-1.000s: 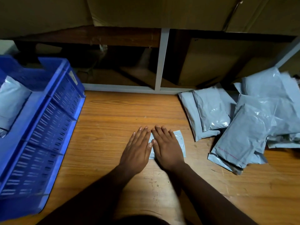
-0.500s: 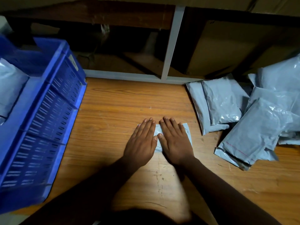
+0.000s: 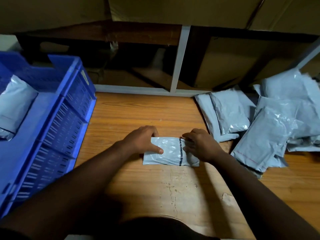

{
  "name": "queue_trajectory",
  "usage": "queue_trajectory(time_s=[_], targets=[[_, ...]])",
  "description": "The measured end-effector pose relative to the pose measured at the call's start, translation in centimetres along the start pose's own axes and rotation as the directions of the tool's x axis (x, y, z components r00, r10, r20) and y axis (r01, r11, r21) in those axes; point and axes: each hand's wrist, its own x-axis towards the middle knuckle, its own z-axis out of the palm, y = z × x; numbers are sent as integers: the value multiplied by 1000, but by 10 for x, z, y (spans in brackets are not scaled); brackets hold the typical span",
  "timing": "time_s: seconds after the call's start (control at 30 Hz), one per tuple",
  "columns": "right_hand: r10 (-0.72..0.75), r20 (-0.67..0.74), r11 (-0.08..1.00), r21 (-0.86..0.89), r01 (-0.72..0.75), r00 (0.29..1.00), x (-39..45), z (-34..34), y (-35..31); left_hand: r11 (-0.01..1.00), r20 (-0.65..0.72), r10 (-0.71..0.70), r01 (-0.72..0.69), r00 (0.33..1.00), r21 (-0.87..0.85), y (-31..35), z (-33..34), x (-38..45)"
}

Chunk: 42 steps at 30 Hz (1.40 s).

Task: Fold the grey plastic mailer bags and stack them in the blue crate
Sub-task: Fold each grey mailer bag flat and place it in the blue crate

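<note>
A small folded grey plastic mailer bag point(image 3: 170, 151) lies flat on the worn wooden table point(image 3: 138, 113), between the blue slatted plastic crate point(image 3: 57, 118) and a loose heap of unfolded grey mailer bags point(image 3: 270, 125). The left hand point(image 3: 141, 140) curls its grip over the bag's left end, thumb pressed on top and fingers round the far edge, likely pinning the fold so it cannot spring open. The right hand point(image 3: 201, 144) pinches the right end beside a dark seam line, seemingly tucking that flap. The crate sits just left of the work spot, one pale bag point(image 3: 14, 104) already inside, handy for stacking.
</note>
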Motion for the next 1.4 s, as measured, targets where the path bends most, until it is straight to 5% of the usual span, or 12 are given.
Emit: queue_trajectory(time_s=[0.07,0.17,0.27,0.37,0.5,0.63,0.8,1.4], targets=[[-24,-68,996,85,30,997,3,-17,-7,998,-89,-4,-2,996,-59,6,-14,-3],[-44,-322,973,201,113,946,-3,-30,-11,983,-365,182,-161,913,87,9,-27,-13],[-62,-427,986,115,122,902,-4,-21,-18,946,-448,311,-228,838,230,3,-20,-21],[-134,-288,991,-41,128,948,-13,10,-15,923,-367,343,-237,865,303,-15,12,-26],[-3,-13,999,-45,3,1000,-30,22,-14,943,-404,296,-200,866,265,-21,42,-43],[-14,-192,1000,-1,14,981,-3,16,-34,949,-476,307,-229,824,216,-5,43,-21],[22,-115,999,-32,-26,993,37,53,-58,946,-371,178,-55,911,319,0,62,18],[47,-141,998,-41,-53,989,36,70,-39,947,-380,101,29,919,321,-7,73,21]])
